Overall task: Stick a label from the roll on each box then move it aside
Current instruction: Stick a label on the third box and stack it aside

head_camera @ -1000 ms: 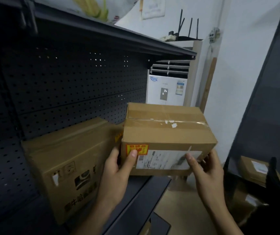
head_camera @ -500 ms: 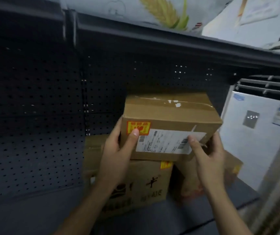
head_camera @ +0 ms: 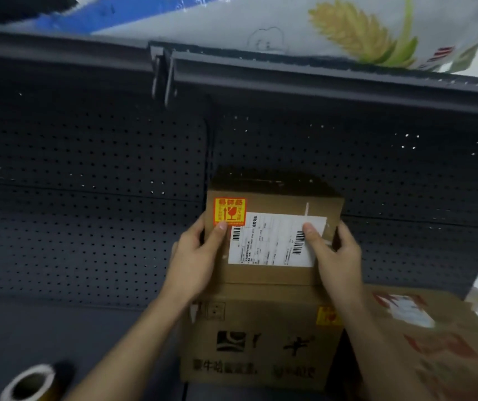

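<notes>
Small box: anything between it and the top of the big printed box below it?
Nothing visible. Left hand and right hand grip the small box by its sides; its lower edge lines up with the top of the big printed box, no object between. Whether it rests there already, I cannot tell.

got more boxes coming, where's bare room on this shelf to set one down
Bare shelf floor lies left of the big box, bordered by the pegboard behind and the roll in front. The right is crowded: big box, red-printed box beside it, held box above.
</notes>
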A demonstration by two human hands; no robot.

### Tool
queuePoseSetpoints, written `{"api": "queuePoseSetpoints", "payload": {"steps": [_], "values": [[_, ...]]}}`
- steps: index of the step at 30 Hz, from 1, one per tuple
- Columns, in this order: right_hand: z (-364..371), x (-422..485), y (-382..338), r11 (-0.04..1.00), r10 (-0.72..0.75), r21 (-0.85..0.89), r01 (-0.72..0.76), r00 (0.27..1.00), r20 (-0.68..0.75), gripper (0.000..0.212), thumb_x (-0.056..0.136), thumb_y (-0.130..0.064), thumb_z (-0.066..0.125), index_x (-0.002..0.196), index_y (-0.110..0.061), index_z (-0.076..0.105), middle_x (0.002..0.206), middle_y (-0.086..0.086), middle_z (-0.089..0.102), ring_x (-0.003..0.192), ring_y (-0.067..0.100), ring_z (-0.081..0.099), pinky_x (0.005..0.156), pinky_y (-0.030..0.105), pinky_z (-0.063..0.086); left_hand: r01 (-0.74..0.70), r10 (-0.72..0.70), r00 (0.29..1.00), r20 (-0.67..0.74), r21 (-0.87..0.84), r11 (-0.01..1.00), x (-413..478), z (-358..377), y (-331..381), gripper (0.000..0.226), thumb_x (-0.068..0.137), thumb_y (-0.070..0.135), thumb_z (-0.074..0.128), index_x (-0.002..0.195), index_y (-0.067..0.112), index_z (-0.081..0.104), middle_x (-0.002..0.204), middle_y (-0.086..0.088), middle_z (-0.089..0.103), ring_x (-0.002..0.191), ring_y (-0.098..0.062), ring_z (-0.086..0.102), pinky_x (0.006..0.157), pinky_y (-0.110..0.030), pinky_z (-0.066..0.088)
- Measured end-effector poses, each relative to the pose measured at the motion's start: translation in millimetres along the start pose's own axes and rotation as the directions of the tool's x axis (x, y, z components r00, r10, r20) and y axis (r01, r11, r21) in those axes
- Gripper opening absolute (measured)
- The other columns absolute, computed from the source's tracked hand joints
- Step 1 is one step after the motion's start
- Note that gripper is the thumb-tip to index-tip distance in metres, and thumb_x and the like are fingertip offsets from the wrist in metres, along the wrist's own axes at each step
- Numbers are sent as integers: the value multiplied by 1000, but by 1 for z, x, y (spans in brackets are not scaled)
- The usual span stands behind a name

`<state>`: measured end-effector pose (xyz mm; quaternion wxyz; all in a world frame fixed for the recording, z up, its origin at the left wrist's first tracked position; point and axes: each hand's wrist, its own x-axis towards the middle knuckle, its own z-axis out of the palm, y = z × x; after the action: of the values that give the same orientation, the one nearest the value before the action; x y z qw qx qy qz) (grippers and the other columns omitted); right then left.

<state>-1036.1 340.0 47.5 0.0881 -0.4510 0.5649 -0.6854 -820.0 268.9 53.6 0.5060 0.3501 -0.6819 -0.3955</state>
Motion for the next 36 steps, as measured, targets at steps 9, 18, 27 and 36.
{"api": "queuePoseSetpoints", "payload": {"steps": [9,18,27,36], "values": [[3,21,10,990,-15,-137,18,1000,20,19,85,-44,72,100,-39,62,98,-14,72,92,2,68,84,31,56,38,-33,997,-67,82,996,24,6,-10,29,99,48,48,108,29,68,91,16,75,83,6,68,75,-21,51],[11,18,15,986,-27,-165,21,999,-38,27,83,-53,71,104,-38,62,104,-9,71,97,9,67,90,44,56,37,-29,998,-61,128,991,31,4,-17,32,99,52,44,112,31,64,98,14,73,100,-9,66,88,-34,51],[-3,-1,-4,979,-7,-204,12,1000,22,37,92,-42,65,127,-40,52,97,-30,67,91,-19,60,73,7,48,6,10,997,-71,225,974,27,-9,-10,42,94,58,50,117,27,66,102,11,72,99,-11,65,80,-30,51],[-15,-44,-7,795,-188,-573,197,979,76,34,94,-40,62,124,-23,61,109,-10,50,97,7,51,76,17,36,-6,92,991,-102,637,771,-18,-31,-28,48,98,56,43,125,21,63,115,-8,70,98,-28,66,80,-41,56]]}}
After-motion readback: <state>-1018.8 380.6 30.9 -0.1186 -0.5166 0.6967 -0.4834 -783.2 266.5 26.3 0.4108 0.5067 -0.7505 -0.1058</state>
